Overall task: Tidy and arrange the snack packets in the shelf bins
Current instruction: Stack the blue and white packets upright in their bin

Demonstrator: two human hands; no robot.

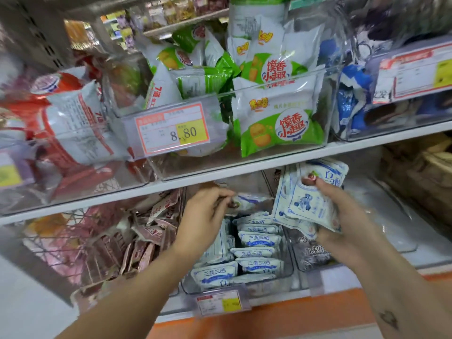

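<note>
My left hand [205, 211] pinching one blue-white packet [252, 201] over the back of the lower bin [290, 260], my right hand [342, 216] gripping a bunch [308, 201] just right of it, rows [259, 241] of packets lying in the bin below, between both hands

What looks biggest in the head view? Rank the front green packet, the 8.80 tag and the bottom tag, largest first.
1. front green packet
2. 8.80 tag
3. bottom tag, clearly smallest
They sit at different depths, so real sizes are unsure.
</note>
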